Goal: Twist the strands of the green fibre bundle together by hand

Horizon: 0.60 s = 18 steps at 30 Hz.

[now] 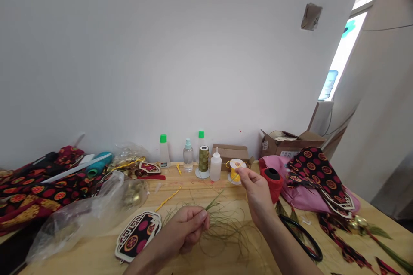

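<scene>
Evidently, the left hand (189,227) pinches green threads (213,201) by their loose tangle (226,228) on the table (190,190); the right hand (258,192) has fingertips close together, contents unclear; light, even tension should limit snagging.

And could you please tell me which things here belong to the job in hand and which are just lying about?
Likely the job:
green threads, pinched in the left hand
olive spool, perhaps, by its colour

Apparently just lying about:
teal spool
plastic bag
teal-capped bottle
</scene>
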Each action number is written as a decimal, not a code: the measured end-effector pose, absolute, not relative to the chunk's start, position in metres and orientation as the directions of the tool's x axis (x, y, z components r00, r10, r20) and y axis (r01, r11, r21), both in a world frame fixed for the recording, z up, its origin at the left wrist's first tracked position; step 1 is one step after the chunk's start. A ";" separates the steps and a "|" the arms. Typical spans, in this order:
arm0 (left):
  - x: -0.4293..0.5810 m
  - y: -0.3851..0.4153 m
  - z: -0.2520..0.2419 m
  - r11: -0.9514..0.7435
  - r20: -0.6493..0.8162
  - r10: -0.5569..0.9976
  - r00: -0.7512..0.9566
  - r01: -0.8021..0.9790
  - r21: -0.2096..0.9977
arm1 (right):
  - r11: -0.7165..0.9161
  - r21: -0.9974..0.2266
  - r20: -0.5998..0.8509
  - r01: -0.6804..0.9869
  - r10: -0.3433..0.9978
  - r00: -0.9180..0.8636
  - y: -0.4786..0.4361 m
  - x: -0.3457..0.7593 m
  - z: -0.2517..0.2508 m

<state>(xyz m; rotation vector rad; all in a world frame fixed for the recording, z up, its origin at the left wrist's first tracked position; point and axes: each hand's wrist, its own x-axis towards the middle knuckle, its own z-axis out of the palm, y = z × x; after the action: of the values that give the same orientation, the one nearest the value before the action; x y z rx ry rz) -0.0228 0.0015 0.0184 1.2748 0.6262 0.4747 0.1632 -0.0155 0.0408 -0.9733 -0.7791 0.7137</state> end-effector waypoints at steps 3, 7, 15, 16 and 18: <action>-0.027 0.005 0.018 0.231 -0.167 0.675 0.719 0.009 0.973 | 0.441 -0.880 0.260 -0.179 0.761 0.594 -0.017 0.180 0.048; -0.032 0.014 0.020 0.208 -0.121 0.792 0.598 -0.079 0.975 | 0.521 -0.839 0.299 -0.158 0.684 0.665 -0.028 0.200 0.061; -0.031 0.017 0.025 0.069 0.036 0.927 0.374 -0.262 0.963 | 0.446 -0.860 0.455 0.249 0.890 -0.025 -0.055 0.165 0.091; -0.029 0.015 0.026 0.077 0.041 0.924 0.380 -0.289 0.954 | 0.447 -0.851 0.439 0.275 0.893 -0.096 -0.054 0.153 0.090; -0.026 0.012 0.028 0.110 0.056 0.904 0.424 -0.356 0.928 | 0.442 -0.853 0.425 0.278 0.897 -0.122 -0.047 0.131 0.085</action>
<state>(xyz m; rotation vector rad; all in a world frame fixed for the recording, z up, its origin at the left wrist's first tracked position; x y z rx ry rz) -0.0261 0.0119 0.0280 1.0877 0.6301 1.0211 0.1311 -0.0468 0.0846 -1.0380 -1.6495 0.7415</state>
